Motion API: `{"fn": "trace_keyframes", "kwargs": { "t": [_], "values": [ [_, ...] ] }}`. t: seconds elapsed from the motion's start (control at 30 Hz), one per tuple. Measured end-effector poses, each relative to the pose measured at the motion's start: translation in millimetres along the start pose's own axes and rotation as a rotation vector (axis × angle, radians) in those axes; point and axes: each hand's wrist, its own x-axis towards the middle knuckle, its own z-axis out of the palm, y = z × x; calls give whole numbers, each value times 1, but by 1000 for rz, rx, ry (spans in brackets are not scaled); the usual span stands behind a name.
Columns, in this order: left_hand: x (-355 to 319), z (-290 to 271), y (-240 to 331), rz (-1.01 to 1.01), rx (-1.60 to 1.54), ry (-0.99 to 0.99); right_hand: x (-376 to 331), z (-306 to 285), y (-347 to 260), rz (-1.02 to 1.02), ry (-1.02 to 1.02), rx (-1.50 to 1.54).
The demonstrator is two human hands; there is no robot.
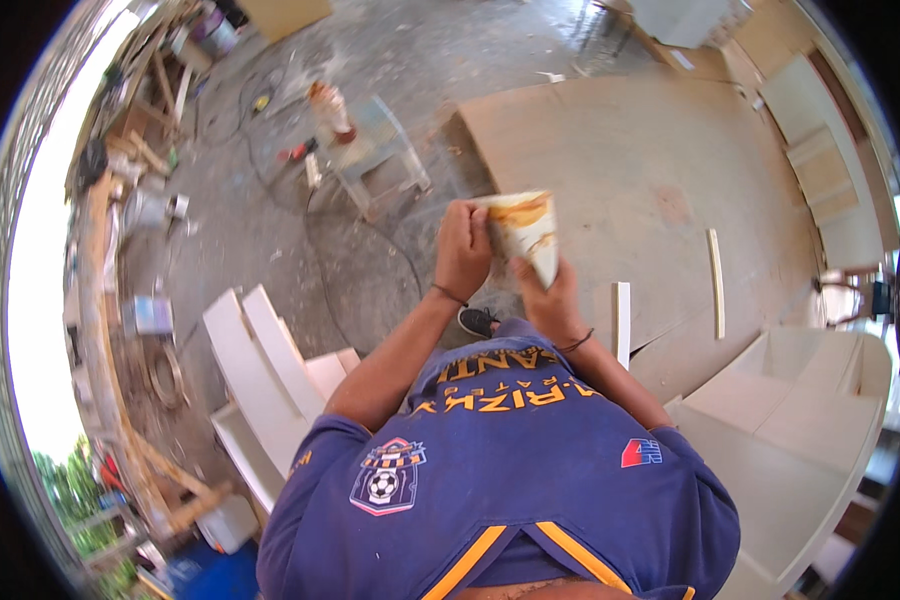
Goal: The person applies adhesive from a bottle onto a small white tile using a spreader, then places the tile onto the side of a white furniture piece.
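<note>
In front of me, between both hands, is a white, triangular piece with yellow-brown smears [526, 226], its narrow end pointing down. My left hand [461, 245] is closed, its fingers curled at the piece's upper left edge. Lower down, my right hand [552, 300] grips the piece near its narrow end, thumb on the near side. I cannot make out whether it is a folded sheet or a cone. Ahead and to the left, a clear bottle with brown contents [334, 112] stands on a small, worn stool [382, 135].
A large flat board [610, 150] spreads ahead to the right, with narrow white strips [622, 320] on it. White panels [270, 350] lie at my left; a white cabinet piece [780, 430] stands at my right. A cable [315, 240] crosses the concrete floor.
</note>
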Motion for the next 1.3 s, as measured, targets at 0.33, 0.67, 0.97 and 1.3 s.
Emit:
{"fn": "trace_keyframes", "kwargs": {
  "t": [0.33, 0.67, 0.97, 1.3],
  "values": [
    [-6, -26, 5, 74, 11, 258, 23, 1, -6, 89, -175, -48],
    [6, -56, 16, -63, 155, 353, 42, 22, -20, -252, -474, -416],
    [-2, -66, 4, -204, 229, 432, 55, 36, -5, -249, -606, -332],
    [-21, -66, 3, -288, 102, 525, 73, 44, 3, -193, -634, -155]
  ]
}}
